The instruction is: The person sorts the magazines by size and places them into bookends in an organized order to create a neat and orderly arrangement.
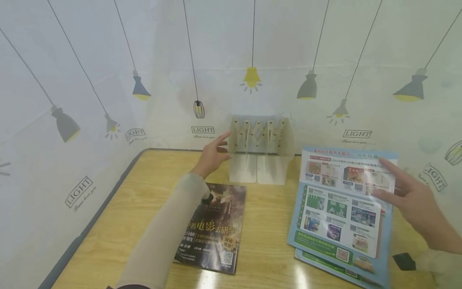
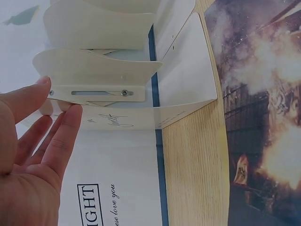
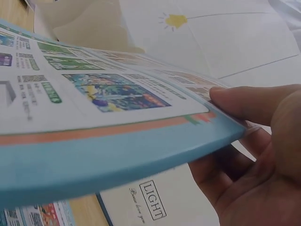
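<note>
A white expandable book rack [image 1: 242,168] with curved panels and a folding lattice stands against the far wall. My left hand [image 1: 213,158] is at its left side; in the left wrist view the thumb and fingers pinch the edge of the outer panel [image 2: 117,117]. On the right, my right hand [image 1: 415,202] grips a blue magazine [image 1: 339,216] by its upper right edge, thumb on the printed face and fingers behind. The magazine [image 3: 94,155] is tilted up off the table in the right wrist view. Another blue magazine [image 1: 302,257] lies partly hidden under it.
A dark magazine [image 1: 220,224] with a fiery cover lies on the wooden table [image 1: 270,233], partly under my left forearm. White cloth [image 1: 223,40] printed with hanging lamps covers the walls behind and to the left. A dark edge [image 1: 90,224] runs along the table's left side.
</note>
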`<state>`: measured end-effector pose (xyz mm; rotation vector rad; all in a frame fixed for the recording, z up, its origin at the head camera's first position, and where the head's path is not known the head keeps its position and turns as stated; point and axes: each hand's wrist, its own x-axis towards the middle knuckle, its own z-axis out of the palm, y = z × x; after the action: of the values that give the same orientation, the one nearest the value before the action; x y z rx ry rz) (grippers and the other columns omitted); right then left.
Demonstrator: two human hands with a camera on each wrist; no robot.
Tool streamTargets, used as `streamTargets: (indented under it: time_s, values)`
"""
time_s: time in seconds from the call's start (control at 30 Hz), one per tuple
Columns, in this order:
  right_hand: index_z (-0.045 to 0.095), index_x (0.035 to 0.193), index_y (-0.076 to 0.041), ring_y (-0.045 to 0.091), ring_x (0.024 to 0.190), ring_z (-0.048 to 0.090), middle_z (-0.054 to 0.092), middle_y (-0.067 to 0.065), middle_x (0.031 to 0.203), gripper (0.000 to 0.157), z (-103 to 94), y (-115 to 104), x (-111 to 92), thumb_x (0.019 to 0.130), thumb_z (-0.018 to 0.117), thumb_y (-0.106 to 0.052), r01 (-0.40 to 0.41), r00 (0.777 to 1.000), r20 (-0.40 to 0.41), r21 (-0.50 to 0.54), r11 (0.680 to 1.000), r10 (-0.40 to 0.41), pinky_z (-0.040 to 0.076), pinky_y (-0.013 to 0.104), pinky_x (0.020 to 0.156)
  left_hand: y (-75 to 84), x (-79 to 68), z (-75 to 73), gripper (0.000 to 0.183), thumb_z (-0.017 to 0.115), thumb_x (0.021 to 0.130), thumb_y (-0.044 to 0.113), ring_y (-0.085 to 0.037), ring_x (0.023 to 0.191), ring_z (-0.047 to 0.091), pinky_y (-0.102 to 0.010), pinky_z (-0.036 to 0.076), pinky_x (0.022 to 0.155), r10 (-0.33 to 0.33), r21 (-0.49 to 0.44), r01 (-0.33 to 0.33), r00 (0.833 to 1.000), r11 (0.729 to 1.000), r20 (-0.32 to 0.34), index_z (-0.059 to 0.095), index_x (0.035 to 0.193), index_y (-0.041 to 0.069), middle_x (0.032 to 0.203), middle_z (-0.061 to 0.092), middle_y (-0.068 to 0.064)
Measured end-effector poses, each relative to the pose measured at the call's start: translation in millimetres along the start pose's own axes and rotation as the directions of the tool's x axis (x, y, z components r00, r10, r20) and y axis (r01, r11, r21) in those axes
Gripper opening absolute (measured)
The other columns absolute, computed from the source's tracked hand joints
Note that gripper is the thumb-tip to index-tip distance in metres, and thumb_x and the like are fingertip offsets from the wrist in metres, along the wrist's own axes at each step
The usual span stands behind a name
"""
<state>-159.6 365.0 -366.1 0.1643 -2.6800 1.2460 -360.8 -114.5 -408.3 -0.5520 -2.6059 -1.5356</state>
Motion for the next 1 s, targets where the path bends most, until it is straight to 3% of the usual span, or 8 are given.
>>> streamTargets:
  time_s: [0.1,0.33,0.47,0.57,1.0]
  values:
    - [0.018,0.154,-0.039,-0.012,0.092,0.055,0.049,0.02,0.137,0.081,4.4,-6.7,1.7,0.093,0.068,-0.022,-0.005,1.0,-0.024,0.012,1.0,0.006,0.055,0.021,0.068,-1.4,0.0,1.2,0.083,0.075,0.082,0.004,-0.026,0.108,0.061,-0.038,0.056,0.083,-0.003,-0.007,0.003,1.0,1.0,-0.001,0.037,0.15,0.033,0.136,0.053,-0.017]
    - [0.02,0.155,-0.032,-0.013,0.096,0.053,0.048,0.025,0.139,0.082,14.3,-22.1,6.0,0.092,0.068,-0.011,0.072,0.993,-0.092,0.031,0.997,-0.068,0.051,0.011,0.071,0.6,-1.1,3.0,0.084,0.075,0.082,0.003,-0.029,0.109,0.061,-0.038,0.056,0.082,0.007,-0.018,-0.008,1.0,1.0,-0.015,0.038,0.147,0.042,0.134,0.054,-0.015]
    - [0.026,0.154,-0.028,-0.013,0.097,0.055,0.056,-0.006,0.131,0.081,21.5,-27.2,7.7,0.09,0.067,-0.001,0.119,0.985,-0.136,0.112,0.987,-0.103,0.052,0.011,0.072,1.7,-1.8,2.5,0.085,0.076,0.082,0.003,-0.024,0.107,0.061,-0.037,0.057,0.082,0.003,-0.009,-0.003,1.0,1.0,-0.019,0.038,0.147,0.043,0.134,0.055,-0.014]
    - [0.029,0.154,-0.024,-0.009,0.097,0.058,0.055,-0.019,0.123,0.081,26.2,-27.2,8.3,0.089,0.066,0.005,0.156,0.98,-0.147,0.163,0.974,-0.133,0.053,0.012,0.071,2.4,-1.9,2.4,0.085,0.076,0.082,0.003,-0.023,0.107,0.061,-0.036,0.057,0.082,-0.007,-0.011,0.007,1.0,1.0,-0.017,0.038,0.147,0.043,0.135,0.054,-0.013]
    - [0.029,0.154,-0.025,-0.007,0.095,0.061,0.057,-0.017,0.123,0.081,46.0,-34.6,12.3,0.089,0.066,0.005,0.176,0.969,-0.203,0.175,0.969,-0.14,0.055,0.016,0.067,3.9,-0.3,-0.1,0.086,0.075,0.082,0.002,-0.025,0.11,0.06,-0.038,0.056,0.085,-0.041,-0.037,0.041,0.999,0.998,-0.002,0.037,0.147,0.044,0.137,0.052,-0.016]
